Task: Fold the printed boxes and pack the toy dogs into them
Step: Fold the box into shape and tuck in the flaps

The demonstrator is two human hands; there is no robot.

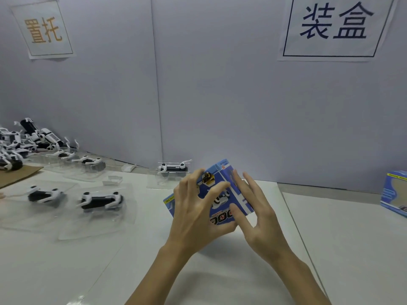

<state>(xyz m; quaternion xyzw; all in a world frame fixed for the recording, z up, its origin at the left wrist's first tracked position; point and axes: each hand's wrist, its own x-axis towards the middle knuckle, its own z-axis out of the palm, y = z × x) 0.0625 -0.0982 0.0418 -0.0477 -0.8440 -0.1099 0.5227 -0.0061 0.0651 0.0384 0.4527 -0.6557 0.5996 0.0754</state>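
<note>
A blue printed box [222,183] with a toy dog picture is held above the white table [341,238] between both hands. My left hand [196,214] grips its left side, fingers spread over the printed face. My right hand [255,208] presses straight fingers against the box's right side. Black-and-white toy dogs in clear plastic trays lie to the left: one [100,200], another [45,194], and one behind the box [172,168]. Whether the box holds a dog is hidden.
A heap of loose toy dogs [19,139] sits at the far left beside a brown cardboard sheet [13,175]. More trayed dogs [88,161] line the back. A finished blue box [395,192] stands at the right edge. Grey partition walls with paper signs close the back.
</note>
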